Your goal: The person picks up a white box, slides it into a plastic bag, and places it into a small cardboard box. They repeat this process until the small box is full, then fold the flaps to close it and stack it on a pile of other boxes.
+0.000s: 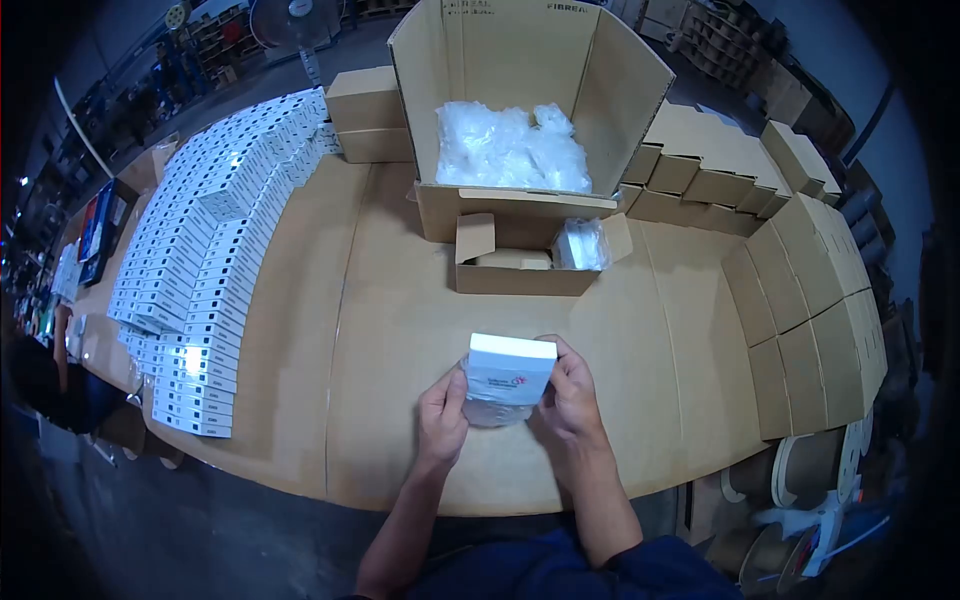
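Observation:
A small white box (505, 378) with printing on its face is held up over the front middle of the table, clear plastic wrap around its lower part. My left hand (443, 412) grips its left side, thumb along the edge. On the right side my right hand (570, 390) has its fingers closed on the box and wrap. Beyond them stands an open small carton (525, 281) with a plastic-wrapped white item (581, 245) at its right end. Behind that, a large open carton (520, 50) holds clear plastic bags (510, 150).
Stacked rows of white boxes (190, 270) line the left side of the cardboard-covered table (390, 290). Brown cartons (810, 310) are stacked at the right, more (700, 170) at the back right. A person's arm (60, 340) shows at the far left.

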`<action>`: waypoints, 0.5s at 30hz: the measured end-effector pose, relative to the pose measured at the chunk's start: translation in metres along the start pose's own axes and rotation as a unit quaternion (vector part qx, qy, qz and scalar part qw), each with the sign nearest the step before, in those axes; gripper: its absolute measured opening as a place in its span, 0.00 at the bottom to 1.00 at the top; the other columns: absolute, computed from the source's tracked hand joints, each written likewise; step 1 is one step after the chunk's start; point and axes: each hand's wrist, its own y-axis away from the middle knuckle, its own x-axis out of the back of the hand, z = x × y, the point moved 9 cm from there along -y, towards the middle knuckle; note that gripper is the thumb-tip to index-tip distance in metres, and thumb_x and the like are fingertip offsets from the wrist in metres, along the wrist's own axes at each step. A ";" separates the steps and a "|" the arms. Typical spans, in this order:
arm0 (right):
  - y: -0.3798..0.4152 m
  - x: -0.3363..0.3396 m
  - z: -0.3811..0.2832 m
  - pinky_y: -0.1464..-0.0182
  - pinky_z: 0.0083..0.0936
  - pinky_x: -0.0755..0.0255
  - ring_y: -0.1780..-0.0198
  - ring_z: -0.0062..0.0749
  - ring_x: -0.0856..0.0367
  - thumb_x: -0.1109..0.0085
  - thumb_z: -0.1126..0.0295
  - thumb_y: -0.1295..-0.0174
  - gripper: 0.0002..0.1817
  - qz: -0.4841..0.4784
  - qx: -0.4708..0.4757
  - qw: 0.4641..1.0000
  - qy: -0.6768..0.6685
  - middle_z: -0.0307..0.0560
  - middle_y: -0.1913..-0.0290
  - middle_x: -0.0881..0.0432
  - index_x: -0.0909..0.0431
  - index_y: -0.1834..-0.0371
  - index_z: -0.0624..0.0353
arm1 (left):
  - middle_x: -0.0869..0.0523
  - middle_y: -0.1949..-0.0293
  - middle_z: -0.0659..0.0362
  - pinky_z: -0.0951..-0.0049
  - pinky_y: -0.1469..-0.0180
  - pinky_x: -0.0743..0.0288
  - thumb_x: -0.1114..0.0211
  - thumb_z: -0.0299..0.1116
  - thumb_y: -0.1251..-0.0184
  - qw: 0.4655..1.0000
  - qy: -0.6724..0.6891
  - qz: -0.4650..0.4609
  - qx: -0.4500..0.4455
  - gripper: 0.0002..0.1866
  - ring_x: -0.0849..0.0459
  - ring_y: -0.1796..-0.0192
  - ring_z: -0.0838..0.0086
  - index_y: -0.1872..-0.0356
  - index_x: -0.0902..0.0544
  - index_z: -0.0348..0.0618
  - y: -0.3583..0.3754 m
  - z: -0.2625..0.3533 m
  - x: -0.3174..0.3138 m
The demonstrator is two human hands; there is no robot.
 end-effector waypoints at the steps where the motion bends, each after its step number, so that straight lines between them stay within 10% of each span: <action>1: -0.001 -0.005 -0.005 0.42 0.28 0.21 0.48 0.29 0.17 0.44 0.71 0.21 0.07 -0.014 0.005 1.000 -0.025 0.48 0.51 0.17 0.25 0.49 0.63 | 0.16 0.39 0.52 0.68 0.31 0.26 0.47 0.33 0.12 0.997 -0.068 0.002 -0.029 0.21 0.18 0.37 0.71 0.30 0.24 0.29 -0.002 0.003 0.004; 15: 0.014 -0.004 -0.005 0.36 0.29 0.28 0.46 0.27 0.22 0.51 0.74 0.25 0.11 0.152 0.066 0.979 -0.118 0.43 0.53 0.22 0.28 0.44 0.64 | 0.18 0.48 0.55 0.76 0.38 0.23 0.39 0.19 0.21 0.990 -0.076 0.084 -0.086 0.07 0.17 0.44 0.75 0.47 0.24 0.32 -0.003 0.017 -0.004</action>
